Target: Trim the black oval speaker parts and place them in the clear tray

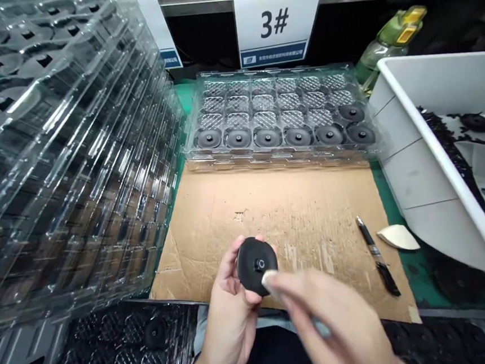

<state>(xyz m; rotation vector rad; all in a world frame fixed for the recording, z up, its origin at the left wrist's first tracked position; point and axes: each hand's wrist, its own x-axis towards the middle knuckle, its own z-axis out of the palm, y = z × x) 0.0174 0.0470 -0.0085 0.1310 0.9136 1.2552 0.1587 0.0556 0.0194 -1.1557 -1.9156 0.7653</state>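
Black disc (249, 258): held up in front of the body, over the near part of the cardboard (277, 196), with its hubbed face turned toward the camera
Left hand (232, 313): closed around the disc from the left and below, gripping its edge, with fingers curled behind and fingertips showing past it
Right hand (336, 310): blurred, brought to the disc's lower right side near the hub; impossible to tell whether pinching something or merely touching
Hub (260, 264): raised from the face, ringed on top; probably sturdy enough for steadying, but small for carrying by
Rim (269, 245): likely the best place to take hold, with fingers spread on opposite sides and thumb clear of the hub
Weight and feel: light and stiff by the look of it, perhaps moulded plastic; maybe a little slippery, probably not fragile, though possibly easy to scuff
Transparent tray (263, 102): set at the far edge of the cardboard, loaded with similar discs along the nearest row
Pen (376, 255): lying on the cardboard to the right, well apart from the disc
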